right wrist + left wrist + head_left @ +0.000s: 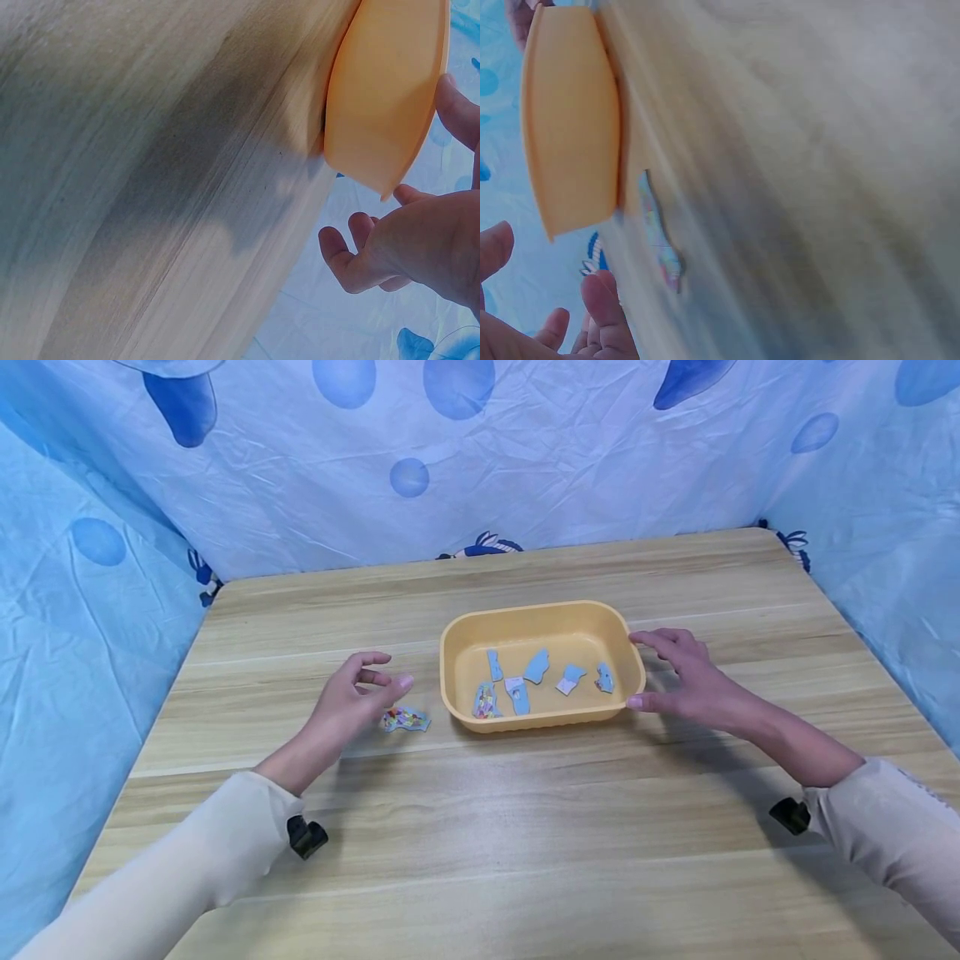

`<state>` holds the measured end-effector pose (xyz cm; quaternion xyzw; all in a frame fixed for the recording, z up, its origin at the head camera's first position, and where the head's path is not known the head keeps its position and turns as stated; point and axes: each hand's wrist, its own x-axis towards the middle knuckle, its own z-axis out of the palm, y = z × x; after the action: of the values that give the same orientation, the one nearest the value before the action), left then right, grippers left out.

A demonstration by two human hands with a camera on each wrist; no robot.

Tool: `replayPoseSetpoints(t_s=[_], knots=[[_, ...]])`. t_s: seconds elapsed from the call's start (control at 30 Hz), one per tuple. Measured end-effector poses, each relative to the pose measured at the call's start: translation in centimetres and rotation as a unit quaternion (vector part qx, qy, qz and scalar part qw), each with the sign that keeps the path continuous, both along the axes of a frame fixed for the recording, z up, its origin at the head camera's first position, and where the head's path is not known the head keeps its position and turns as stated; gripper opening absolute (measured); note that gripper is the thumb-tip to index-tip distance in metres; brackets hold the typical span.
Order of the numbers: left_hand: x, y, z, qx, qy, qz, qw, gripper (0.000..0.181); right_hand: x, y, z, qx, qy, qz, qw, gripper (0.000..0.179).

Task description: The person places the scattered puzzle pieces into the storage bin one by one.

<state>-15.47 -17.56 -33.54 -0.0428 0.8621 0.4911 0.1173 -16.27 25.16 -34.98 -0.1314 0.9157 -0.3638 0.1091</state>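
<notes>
A shallow yellow-orange plastic tray (542, 723) stands on the table with several flat, irregular, light-blue printed picture pieces (537, 666) lying in it. At its right end, my right hand (686, 681) touches the rim with spread thumb and forefinger; in the right wrist view the other fingers (341, 262) hang loosely bent below. Left of the tray, my left hand (352, 697) hovers with thumb and fingers apart and nothing between them. Just beside its thumb, a colourful picture piece (407, 719) lies on the wood, also visible in the left wrist view.
The wood-grain table (480, 852) reaches back to a blue patterned cloth (300, 485) hanging behind it and down both sides. Black wrist mounts (306, 837) stick out from the cuffs of both pale sleeves (180, 860).
</notes>
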Motion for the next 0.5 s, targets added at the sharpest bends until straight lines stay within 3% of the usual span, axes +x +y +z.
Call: replayPoseSetpoints(t_s=[0.27, 0.5], knots=[[0.5, -0.5, -1.5, -0.006, -0.025, -0.001, 0.9997, 0.078, 0.1, 0.0, 0.0, 0.001, 0.001, 0.001, 1.0, 0.088], [0.8, -1.1, -2.8, 0.004, -0.024, 0.002, 0.9997, 0.082, 0.1, -0.1, 0.0, -0.001, 0.005, 0.002, 1.0, 0.088]])
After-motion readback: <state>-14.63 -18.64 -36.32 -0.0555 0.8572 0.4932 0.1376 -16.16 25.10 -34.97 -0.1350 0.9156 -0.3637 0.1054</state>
